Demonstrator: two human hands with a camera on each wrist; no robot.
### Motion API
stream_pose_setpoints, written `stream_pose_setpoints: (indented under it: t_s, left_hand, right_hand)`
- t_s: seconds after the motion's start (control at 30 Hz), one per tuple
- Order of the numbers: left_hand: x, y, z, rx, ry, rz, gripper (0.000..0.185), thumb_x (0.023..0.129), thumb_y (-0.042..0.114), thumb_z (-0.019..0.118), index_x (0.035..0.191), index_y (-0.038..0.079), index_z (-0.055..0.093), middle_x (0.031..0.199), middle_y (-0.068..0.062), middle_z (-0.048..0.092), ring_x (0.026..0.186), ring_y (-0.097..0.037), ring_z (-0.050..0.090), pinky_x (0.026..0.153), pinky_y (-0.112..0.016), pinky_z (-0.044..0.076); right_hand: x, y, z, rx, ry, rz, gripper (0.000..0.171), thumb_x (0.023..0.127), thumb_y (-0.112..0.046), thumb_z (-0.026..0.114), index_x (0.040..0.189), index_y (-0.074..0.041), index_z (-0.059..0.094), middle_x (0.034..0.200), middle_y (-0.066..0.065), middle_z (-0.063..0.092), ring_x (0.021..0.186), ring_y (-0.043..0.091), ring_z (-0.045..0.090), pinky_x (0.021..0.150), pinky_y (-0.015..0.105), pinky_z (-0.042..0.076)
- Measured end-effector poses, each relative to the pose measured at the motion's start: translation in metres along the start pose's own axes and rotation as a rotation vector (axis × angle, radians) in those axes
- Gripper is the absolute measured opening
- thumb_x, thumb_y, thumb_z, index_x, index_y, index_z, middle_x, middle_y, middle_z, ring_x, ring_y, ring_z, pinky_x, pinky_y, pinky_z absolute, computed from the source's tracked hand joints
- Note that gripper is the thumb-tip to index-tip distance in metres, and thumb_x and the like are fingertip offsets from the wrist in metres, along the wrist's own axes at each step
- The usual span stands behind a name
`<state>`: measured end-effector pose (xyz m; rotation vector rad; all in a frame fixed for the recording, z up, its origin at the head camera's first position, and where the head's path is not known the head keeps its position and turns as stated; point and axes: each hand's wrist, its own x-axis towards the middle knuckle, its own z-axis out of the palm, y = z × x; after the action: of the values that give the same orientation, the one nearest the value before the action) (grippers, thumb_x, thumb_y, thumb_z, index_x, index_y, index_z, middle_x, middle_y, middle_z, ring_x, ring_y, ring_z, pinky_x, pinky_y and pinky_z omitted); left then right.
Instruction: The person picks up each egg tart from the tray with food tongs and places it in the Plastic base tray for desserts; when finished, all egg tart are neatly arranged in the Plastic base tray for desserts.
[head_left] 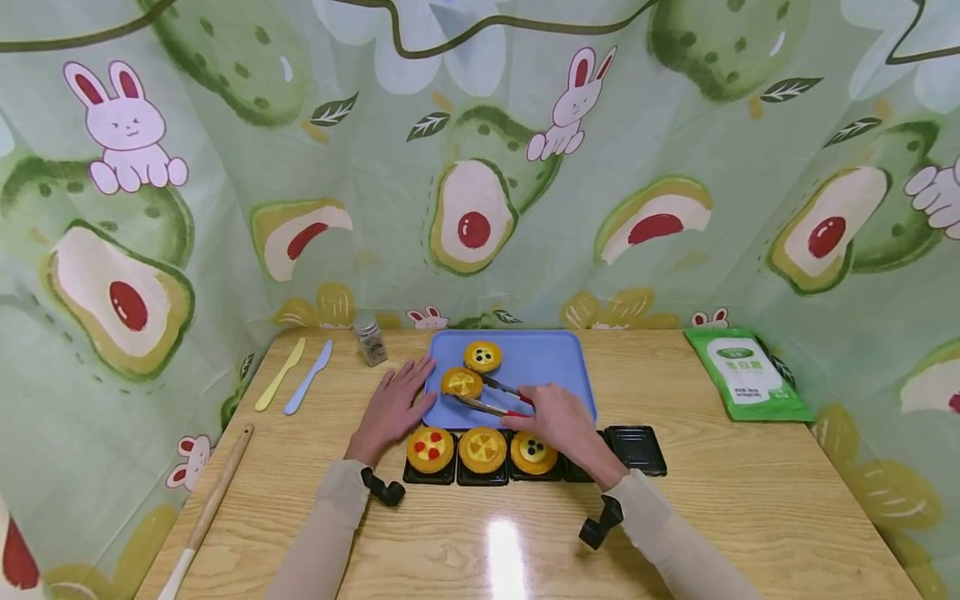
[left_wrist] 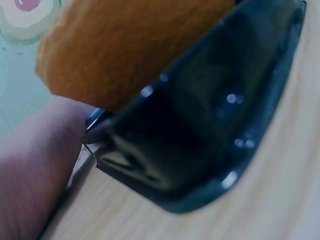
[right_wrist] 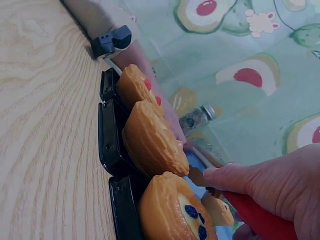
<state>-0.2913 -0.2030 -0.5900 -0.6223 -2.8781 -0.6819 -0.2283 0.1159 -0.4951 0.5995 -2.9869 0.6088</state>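
Observation:
My right hand (head_left: 553, 417) grips red-handled tongs (head_left: 487, 407), whose arms reach left over the blue tray (head_left: 551, 358). The tong tips are at either side of an egg tart with yellow wedges (head_left: 461, 382) on the tray's left part. Behind it lies a tart with dark berries (head_left: 482, 357). My left hand (head_left: 393, 404) rests with extended fingers at the tray's left edge. In front, small black trays hold a red-topped tart (head_left: 430, 448), a yellow-wedge tart (head_left: 483, 450) and a berry tart (head_left: 532, 456). The right wrist view shows my thumb along the red handle (right_wrist: 255, 215).
At the row's right end is a black plastic tray (head_left: 636, 450); another is partly hidden by my right wrist. A spice jar (head_left: 370, 340), yellow knife (head_left: 281, 375), blue knife (head_left: 308, 379) and long wooden-handled tool (head_left: 217, 492) lie left. A green packet (head_left: 746, 375) lies right.

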Motion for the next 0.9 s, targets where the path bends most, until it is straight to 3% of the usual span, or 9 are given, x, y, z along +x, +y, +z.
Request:
stream_pose_setpoints:
  t_s: [0.23,0.7,0.8,0.9]
  left_hand:
    - [0.000,0.000,-0.001,0.003,-0.007,-0.003,0.067,0.109,0.054,0.042,0.167,0.025,0.028,0.172,0.006,0.025,0.159,-0.029,0.022,0.128,-0.056,0.012]
    - [0.000,-0.001,-0.001,0.006,-0.013,-0.001,0.068,0.109,0.054,0.043,0.167,0.022,0.029,0.172,0.003,0.026,0.160,-0.030,0.022,0.128,-0.058,0.011]
    - [0.001,-0.001,0.000,0.011,-0.026,-0.009,0.068,0.108,0.055,0.042,0.167,0.024,0.027,0.173,0.004,0.025,0.160,-0.028,0.020,0.129,-0.056,0.010]
    - [0.001,-0.001,0.000,0.016,-0.029,-0.010,0.069,0.108,0.055,0.042,0.168,0.025,0.026,0.173,0.005,0.024,0.160,-0.027,0.019,0.129,-0.055,0.010]
  right_hand:
    - [-0.009,0.001,-0.006,-0.002,0.036,-0.042,0.047,0.090,-0.051,0.080,0.076,-0.017,0.050,0.061,-0.006,0.026,0.047,0.008,0.028,0.047,0.024,0.018]
    - [-0.046,0.017,-0.028,-0.083,0.144,-0.019,0.056,0.084,-0.056,0.082,0.072,-0.018,0.043,0.059,-0.008,0.022,0.047,0.009,0.020,0.046,0.025,0.012]
    - [-0.054,0.021,-0.035,-0.089,0.143,0.020,0.054,0.084,-0.055,0.082,0.073,-0.017,0.046,0.059,-0.007,0.024,0.047,0.010,0.023,0.045,0.025,0.014]
    - [-0.063,0.023,-0.042,-0.089,0.126,0.071,0.045,0.085,-0.054,0.083,0.082,-0.015,0.061,0.059,-0.007,0.026,0.049,0.011,0.026,0.045,0.026,0.017]
